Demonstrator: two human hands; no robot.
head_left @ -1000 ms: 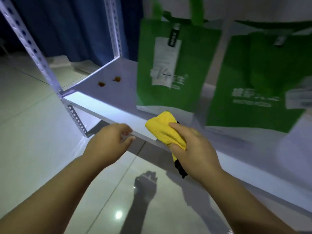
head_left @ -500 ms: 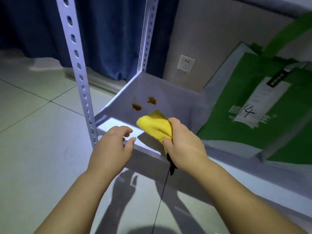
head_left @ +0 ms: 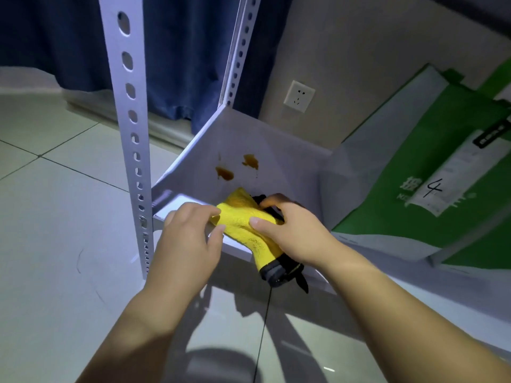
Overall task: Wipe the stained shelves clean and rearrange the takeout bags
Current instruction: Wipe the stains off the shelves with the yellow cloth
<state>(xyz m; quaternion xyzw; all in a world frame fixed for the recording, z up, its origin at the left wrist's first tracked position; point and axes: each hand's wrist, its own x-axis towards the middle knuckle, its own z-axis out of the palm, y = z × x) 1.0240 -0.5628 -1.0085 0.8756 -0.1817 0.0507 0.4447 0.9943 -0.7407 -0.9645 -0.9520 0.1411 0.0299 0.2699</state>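
shelf: white metal shelf (head_left: 290,161), centre of frame, running off to the lower right. I see it tilted because of the head angle.
bag: green takeout bag (head_left: 431,139) on the shelf at right of frame, slip marked "4". It's well apart from the stains.
cloth: yellow cloth (head_left: 243,225) with dark trim, bunched at the shelf's front lip, centre frame. One end hangs off the edge, and the far tip is just short of the stains.
left hand: left hand (head_left: 188,239), lower centre-left. Its fingers are curled, pinching the cloth's left edge against the thumb.
right hand: right hand (head_left: 293,233), right of the cloth. Thumb is pressed on top and the fingers are wrapped over the far side, so a firm grip on the cloth.
stains: two brown stains (head_left: 224,173), (head_left: 250,161), just above the cloth in frame. Both look untouched.
step: I read this as refolding the cloth into a pad, with the wipe not yet begun.
next: needs the cloth pushed forward onto the stains with downward pressure, likely the right hand alone. The bag is far enough away to leave alone for now, I'd say.
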